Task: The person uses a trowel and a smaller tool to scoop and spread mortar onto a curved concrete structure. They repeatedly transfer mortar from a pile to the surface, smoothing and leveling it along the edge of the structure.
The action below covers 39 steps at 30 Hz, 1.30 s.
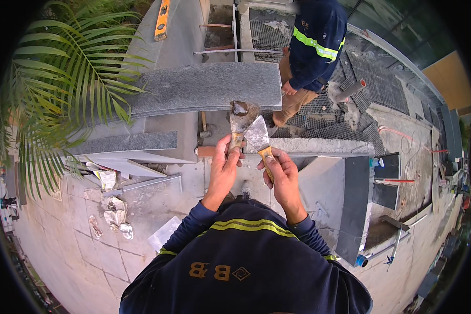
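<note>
downward fisheye view from head height, hands [225,167] near

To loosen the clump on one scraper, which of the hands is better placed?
The right hand, I'd judge: its barer scraper angles toward the clump, while the left hand is occupied holding the loaded scraper.

Grey slab [206,86] lies ahead; co-worker [317,47] ahead right; free room beside left hand [226,168]
</note>
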Tool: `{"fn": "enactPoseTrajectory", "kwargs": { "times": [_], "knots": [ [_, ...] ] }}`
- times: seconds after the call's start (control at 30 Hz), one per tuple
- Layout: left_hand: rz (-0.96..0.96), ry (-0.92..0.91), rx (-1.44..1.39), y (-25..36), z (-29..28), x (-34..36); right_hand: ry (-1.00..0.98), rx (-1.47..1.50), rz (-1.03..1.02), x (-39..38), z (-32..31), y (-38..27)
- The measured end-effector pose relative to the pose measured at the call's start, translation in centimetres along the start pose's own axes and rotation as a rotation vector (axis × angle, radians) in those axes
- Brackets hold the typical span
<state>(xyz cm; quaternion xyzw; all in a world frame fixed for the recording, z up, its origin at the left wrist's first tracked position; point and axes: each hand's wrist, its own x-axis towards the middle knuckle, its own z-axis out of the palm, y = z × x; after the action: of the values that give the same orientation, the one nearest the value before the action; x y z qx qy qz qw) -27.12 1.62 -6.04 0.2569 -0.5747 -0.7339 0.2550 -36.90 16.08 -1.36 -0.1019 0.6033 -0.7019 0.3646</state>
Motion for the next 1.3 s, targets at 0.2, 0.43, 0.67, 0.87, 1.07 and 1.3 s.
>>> {"fn": "enactPoseTrajectory", "kwargs": {
  "times": [0.2,0.43,0.67,0.87,1.07,1.3],
  "knots": [
    [-0.021,0.021,0.295,0.0,1.9,-2.7,0.019,0.021,-0.028,-1.2,-0.8,0.8],
    [0.229,-0.036,0.517,-1.7,2.5,-5.9,0.005,0.105,-0.078,-2.6,-1.8,-1.4],
    [-0.188,-0.039,0.135,-0.3,-0.4,-4.6,-0.025,-0.159,-0.336,-3.1,-7.5,-3.4],
    [-0.245,-0.203,0.112,3.8,-1.2,-4.1,-0.135,-0.592,-0.6,-3.3,-9.4,-5.2],
    [-0.318,-0.2,-0.033,3.7,-1.2,-5.1,-0.16,-0.785,-0.74,-2.9,-10.3,-5.5],
    [-0.24,-0.221,-0.111,1.9,-1.9,-5.9,-0.053,-0.883,-0.794,-1.4,-11.8,-5.5]
  ]
}}
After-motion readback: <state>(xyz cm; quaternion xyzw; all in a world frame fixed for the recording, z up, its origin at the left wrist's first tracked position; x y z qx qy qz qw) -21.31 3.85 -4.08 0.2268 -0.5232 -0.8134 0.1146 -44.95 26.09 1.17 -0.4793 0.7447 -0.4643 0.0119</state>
